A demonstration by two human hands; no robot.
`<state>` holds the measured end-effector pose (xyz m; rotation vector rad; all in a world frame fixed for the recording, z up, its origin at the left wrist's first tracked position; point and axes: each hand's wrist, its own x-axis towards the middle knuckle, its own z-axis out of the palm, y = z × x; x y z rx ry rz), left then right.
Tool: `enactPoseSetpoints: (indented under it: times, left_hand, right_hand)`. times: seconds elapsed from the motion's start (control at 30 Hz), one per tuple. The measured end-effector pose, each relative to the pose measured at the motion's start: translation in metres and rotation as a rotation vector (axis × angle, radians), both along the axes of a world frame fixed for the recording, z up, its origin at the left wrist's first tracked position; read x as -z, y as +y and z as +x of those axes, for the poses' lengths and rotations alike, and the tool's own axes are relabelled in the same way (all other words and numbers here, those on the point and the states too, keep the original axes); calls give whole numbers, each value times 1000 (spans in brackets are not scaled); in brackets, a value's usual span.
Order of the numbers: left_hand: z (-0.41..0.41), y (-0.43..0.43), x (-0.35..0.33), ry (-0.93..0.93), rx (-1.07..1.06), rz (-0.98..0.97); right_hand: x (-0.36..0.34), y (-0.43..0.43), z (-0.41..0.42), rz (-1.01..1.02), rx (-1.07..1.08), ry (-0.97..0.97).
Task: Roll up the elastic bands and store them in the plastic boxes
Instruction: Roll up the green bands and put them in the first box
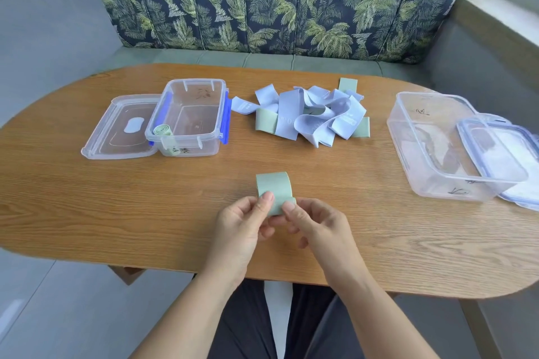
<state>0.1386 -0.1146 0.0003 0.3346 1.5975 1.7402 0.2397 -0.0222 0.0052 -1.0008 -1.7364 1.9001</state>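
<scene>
A pale green elastic band (pixel 275 188) stands looped above the table's near middle. My left hand (pixel 243 224) pinches its near end from the left, and my right hand (pixel 316 224) pinches it from the right. A loose pile of lilac and green bands (pixel 309 116) lies at the far middle. The left plastic box (pixel 191 137) with blue clips is open and holds one rolled green band (pixel 163 130) in its near left corner. The right plastic box (pixel 420 151) is open too; no rolled band shows in it.
The wooden table (pixel 116 213) is oval. One clear lid (pixel 122 128) lies left of the left box, and another lid (pixel 504 154) leans on the right box. A leaf-print sofa (pixel 277 3) stands behind the table.
</scene>
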Motion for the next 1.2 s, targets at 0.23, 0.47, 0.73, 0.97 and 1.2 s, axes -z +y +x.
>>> enactPoseSetpoints:
  times: [0.23,0.47,0.73,0.97,1.2]
  left_hand:
    - [1,3,-5,49,-15,-90]
    - [-9,0,-5,-214,83,63]
    - [-6,-5,-2,-135,114,103]
    - [-5,-8,1,24,37,-10]
    - [-5,-7,-1,22,-1,-51]
  right_hand:
    - [5,6,2,-111,-74,131]
    - [11,7,1,-204,-39,174]
    - [9,10,3,-204,-40,107]
    - [9,12,4,-207,-65,138]
    - [10,9,2,-219,-70,154]
